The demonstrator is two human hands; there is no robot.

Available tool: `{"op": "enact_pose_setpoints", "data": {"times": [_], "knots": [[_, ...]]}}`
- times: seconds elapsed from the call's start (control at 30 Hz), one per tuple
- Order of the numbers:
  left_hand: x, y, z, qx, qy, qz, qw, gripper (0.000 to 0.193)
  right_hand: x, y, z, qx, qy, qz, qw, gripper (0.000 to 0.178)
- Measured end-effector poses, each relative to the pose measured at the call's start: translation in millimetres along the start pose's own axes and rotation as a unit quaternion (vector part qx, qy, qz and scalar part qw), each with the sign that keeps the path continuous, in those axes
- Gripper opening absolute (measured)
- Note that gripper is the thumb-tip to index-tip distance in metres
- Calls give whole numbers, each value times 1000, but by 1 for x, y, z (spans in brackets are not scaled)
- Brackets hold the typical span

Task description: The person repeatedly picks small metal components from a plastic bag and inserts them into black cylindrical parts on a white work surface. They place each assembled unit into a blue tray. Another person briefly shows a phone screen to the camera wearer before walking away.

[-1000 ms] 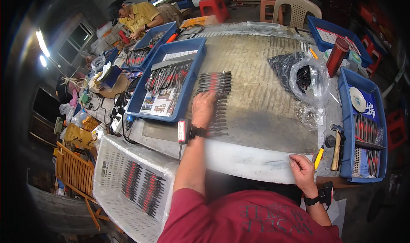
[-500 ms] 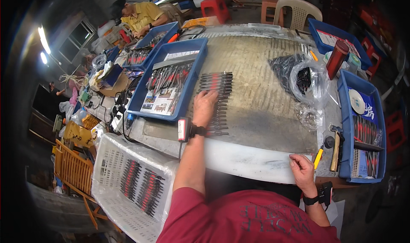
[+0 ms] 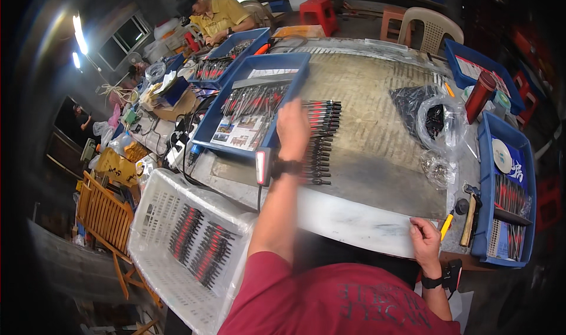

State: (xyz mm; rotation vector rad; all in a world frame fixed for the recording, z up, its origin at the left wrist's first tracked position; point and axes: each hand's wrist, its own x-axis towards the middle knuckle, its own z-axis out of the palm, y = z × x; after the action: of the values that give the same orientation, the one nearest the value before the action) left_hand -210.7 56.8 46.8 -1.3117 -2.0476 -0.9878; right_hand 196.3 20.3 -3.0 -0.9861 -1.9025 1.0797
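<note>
Lying crosswise, the black-and-red tools [image 3: 324,140] are extending rightward from the nearer left hand [image 3: 293,130], whose grip, wide or narrow, one cannot tell.

Stained worktable [image 3: 365,93], row of black-and-red rods [image 3: 323,129], blue tray [image 3: 231,150], hammer [image 3: 470,222]

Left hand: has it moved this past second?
Yes: the left hand has moved forward along the right edge of the blue tray beside it, and closer to that edge.

Workshop: hammer [image 3: 470,222], parts trays [image 3: 299,74], worktable [image 3: 377,146] (red stool [image 3: 318,15] behind).
</note>
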Motion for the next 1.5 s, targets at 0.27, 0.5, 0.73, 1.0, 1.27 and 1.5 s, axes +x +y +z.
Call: {"op": "enact_pose_setpoints", "data": {"times": [0.27, 0.5, 0.73, 1.0, 1.27, 1.5], "knots": [[37, -74, -13, 127, -129, -149, 972, 17, -1, 4, -1, 6, 2, -2, 1000, 18], [18, -139, -22, 207, -328, -198, 900, 22, -1, 4, -1, 3, 3, -4, 1000, 18], [6, -160, -14, 201, -389, -216, 873, 25, -1, 7, -1, 18, 6, 6, 1000, 17], [6, -165, -19, 232, -363, -175, 885, 21, -2, 15, 0, 36, 8, 10, 999, 18], [60, -106, -36, 112, -202, -113, 966, 16, -1, 4, -1, 3, -6, -5, 1000, 18], [82, 37, -46, -191, -279, 14, 941, 14, 0, -1, 0, 29, 0, 5, 1000, 16]]}}
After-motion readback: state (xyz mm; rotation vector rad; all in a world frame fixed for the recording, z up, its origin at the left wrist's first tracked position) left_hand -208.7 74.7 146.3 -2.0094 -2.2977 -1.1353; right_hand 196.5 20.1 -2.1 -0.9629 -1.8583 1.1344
